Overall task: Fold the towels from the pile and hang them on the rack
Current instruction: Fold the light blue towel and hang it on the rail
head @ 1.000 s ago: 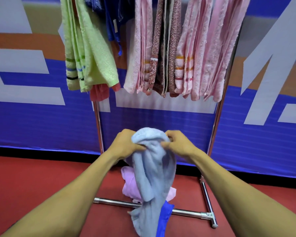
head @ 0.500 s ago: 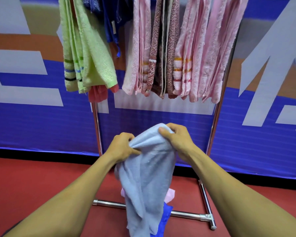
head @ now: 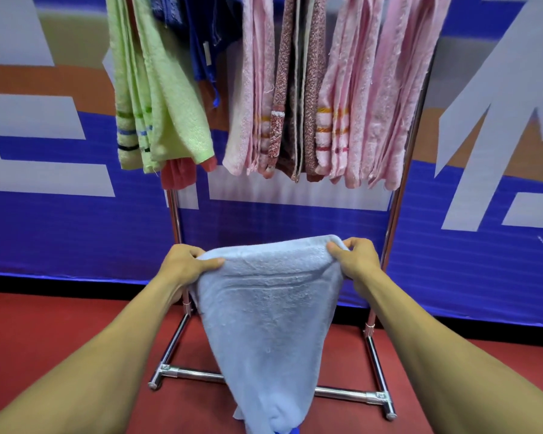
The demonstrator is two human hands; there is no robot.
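Note:
A light blue towel hangs spread between my hands in front of the chrome rack. My left hand grips its top left corner, thumb on the front. My right hand pinches the top right corner. The towel narrows to a point near the bottom edge of the view, where a scrap of bright blue cloth peeks out. The pile on the floor is hidden behind the towel.
Several folded towels hang on the rack above: green ones at left, dark blue behind, pink ones and a brown patterned one to the right. Chrome base bars lie on the red floor. A blue banner wall stands behind.
My hands have drawn apart, stretching the bunched towel flat along its top edge. The towel now covers the pink and blue pile that showed below before.

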